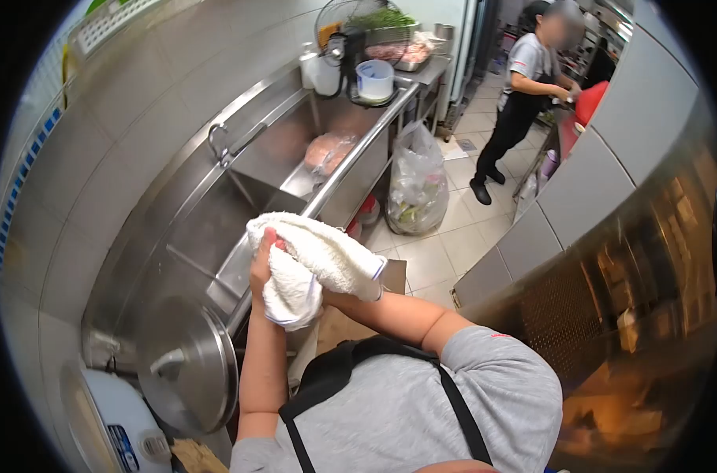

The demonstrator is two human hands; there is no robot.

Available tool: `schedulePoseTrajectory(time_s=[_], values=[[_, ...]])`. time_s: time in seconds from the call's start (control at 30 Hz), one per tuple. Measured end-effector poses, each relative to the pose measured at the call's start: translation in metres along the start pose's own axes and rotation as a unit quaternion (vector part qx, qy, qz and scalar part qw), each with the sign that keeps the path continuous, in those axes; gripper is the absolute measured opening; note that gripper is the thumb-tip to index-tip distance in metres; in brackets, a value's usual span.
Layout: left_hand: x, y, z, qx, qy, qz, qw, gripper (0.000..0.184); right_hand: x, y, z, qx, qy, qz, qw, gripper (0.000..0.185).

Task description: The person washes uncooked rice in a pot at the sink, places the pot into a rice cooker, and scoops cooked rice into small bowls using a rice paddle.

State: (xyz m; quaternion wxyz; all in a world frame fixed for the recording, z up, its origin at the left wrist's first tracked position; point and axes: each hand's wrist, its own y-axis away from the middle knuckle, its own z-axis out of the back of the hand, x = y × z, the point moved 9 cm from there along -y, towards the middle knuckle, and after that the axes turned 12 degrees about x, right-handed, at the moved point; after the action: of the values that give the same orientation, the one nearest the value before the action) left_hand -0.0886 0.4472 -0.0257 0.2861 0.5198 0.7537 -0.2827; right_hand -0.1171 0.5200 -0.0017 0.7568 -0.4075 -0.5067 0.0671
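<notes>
A white terry towel [327, 252] with a blue-edged hem is bunched up in front of my chest, beside the sink's front rim. My left hand [262, 264] is closed on the towel's left side, its thumb showing against the cloth. From the right, my right hand [332, 301] reaches in under the towel; the cloth covers its fingers. Just past the towel runs the stainless steel sink [240, 185], with a curved tap [219, 144] at its back. In the far basin lies a clear bag of pinkish food [329, 151].
A large pot lid [189, 366] and a white rice cooker [118, 426] stand at lower left. On the floor is a full clear plastic bag [418, 181]. A white tub [374, 81] sits beyond the sink. A co-worker [524, 87] stands at upper right.
</notes>
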Motion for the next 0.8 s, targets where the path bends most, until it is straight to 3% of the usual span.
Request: schedulePoseTrajectory(time_s=[0.03, 0.07, 0.1, 0.17, 0.2, 0.23, 0.27, 0.33, 0.43, 0.5, 0.6, 0.67, 0.7, 0.73, 0.77, 0.8], values=[[-0.003, 0.001, 0.003, -0.042, 0.005, 0.003, 0.999, 0.037, 0.021, -0.003, -0.003, -0.001, 0.114, 0.022, 0.993, 0.043], [-0.006, -0.001, 0.018, -0.046, 0.010, -0.023, 0.999, 0.032, 0.012, -0.008, -0.008, -0.023, 0.065, -0.042, 0.997, 0.044], [-0.012, -0.003, 0.035, -0.072, -0.010, -0.069, 0.995, 0.029, 0.022, -0.012, -0.007, -0.043, 0.142, 0.050, 0.988, 0.037], [-0.032, 0.012, 0.052, -0.147, 0.001, -0.154, 0.977, 0.031, -0.029, -0.009, -0.032, -0.009, 0.161, 0.032, 0.986, 0.023], [-0.042, 0.023, 0.063, -0.172, 0.031, -0.178, 0.968, 0.033, -0.007, -0.021, -0.027, 0.006, 0.158, 0.118, 0.980, 0.024], [-0.064, 0.045, 0.053, -0.223, -0.044, -0.186, 0.956, 0.034, 0.015, -0.030, -0.021, 0.025, 0.153, 0.202, 0.967, 0.026], [-0.080, 0.062, 0.038, -0.232, -0.024, -0.201, 0.951, 0.036, 0.014, -0.037, -0.015, 0.003, 0.139, 0.195, 0.971, 0.040], [-0.075, 0.074, 0.037, -0.163, 0.021, -0.205, 0.965, 0.039, 0.005, -0.046, -0.050, -0.008, -0.056, 0.128, 0.990, 0.054], [-0.054, 0.103, 0.031, -0.156, -0.169, -0.202, 0.952, 0.068, -0.004, -0.035, -0.121, 0.069, -0.192, 0.032, 0.978, 0.045], [-0.049, 0.130, 0.042, -0.101, -0.254, -0.121, 0.954, 0.073, -0.007, -0.027, -0.158, 0.110, -0.260, 0.000, 0.959, 0.040], [-0.062, 0.213, 0.039, -0.158, -0.486, -0.084, 0.856, 0.060, -0.017, -0.042, -0.207, 0.155, -0.358, -0.052, 0.919, 0.032], [-0.047, 0.276, 0.056, -0.118, -0.307, 0.012, 0.944, 0.048, -0.024, -0.061, -0.244, 0.172, -0.433, -0.080, 0.881, 0.028], [-0.054, 0.310, 0.056, -0.150, -0.318, -0.025, 0.936, 0.043, -0.033, -0.073, -0.268, 0.181, -0.448, -0.085, 0.871, 0.026], [-0.054, 0.347, 0.070, -0.202, -0.299, -0.049, 0.931, 0.041, -0.045, -0.085, -0.293, 0.195, -0.430, -0.069, 0.879, 0.024], [-0.058, 0.385, 0.081, -0.276, -0.287, -0.066, 0.915, 0.041, -0.085, -0.105, -0.324, 0.220, -0.283, 0.027, 0.933, 0.030], [-0.064, 0.425, 0.086, -0.352, -0.280, -0.082, 0.889, 0.041, -0.045, -0.107, -0.352, 0.249, -0.105, 0.056, 0.961, 0.037]])
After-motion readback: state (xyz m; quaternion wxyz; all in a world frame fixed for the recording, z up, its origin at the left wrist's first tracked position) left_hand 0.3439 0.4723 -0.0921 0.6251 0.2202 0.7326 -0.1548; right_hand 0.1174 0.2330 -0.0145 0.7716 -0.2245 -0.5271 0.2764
